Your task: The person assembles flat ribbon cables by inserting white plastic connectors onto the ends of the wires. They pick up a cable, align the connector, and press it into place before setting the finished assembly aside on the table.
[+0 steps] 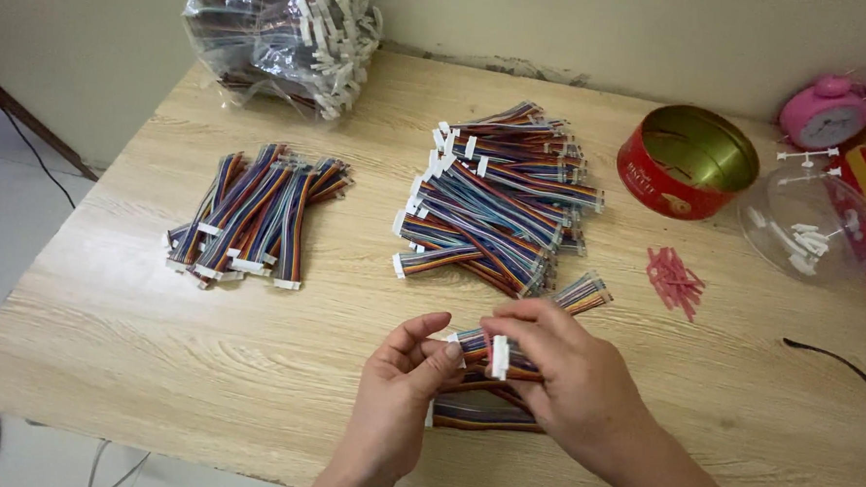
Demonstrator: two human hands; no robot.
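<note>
My left hand and my right hand meet near the table's front edge, both gripping a small bunch of rainbow ribbon cables with white connectors. More of these cables lie flat under my hands. A big loose heap of the same cables sits just beyond my hands. A neater stack of cables lies to the left.
On the wooden table a clear plastic bag of cables stands at the back left. A red round tin, a clear lid with white pieces, pink ties and a pink alarm clock are at the right.
</note>
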